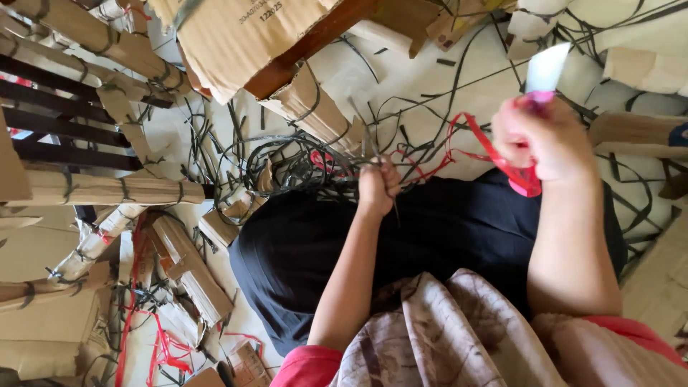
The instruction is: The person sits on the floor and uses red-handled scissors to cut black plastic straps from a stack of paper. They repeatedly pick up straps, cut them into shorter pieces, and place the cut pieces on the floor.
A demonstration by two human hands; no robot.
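My left hand (378, 188) is closed around a bunch of thin black plastic straps (369, 140) that rise from a tangle on the floor. My right hand (539, 140) is raised higher and grips a pink-handled cutter with a white blade cover (545, 72). A red plastic strap (494, 154) loops from the black bunch across to my right hand. Both hands work above my lap, which is covered in black cloth (430, 236).
Bundles of folded cardboard tied with straps (107, 190) lie at the left, with more cardboard (236, 36) at the top. Loose black straps (287, 161) litter the pale floor. Red straps (161, 351) lie at lower left. A patterned cloth (444, 337) drapes near me.
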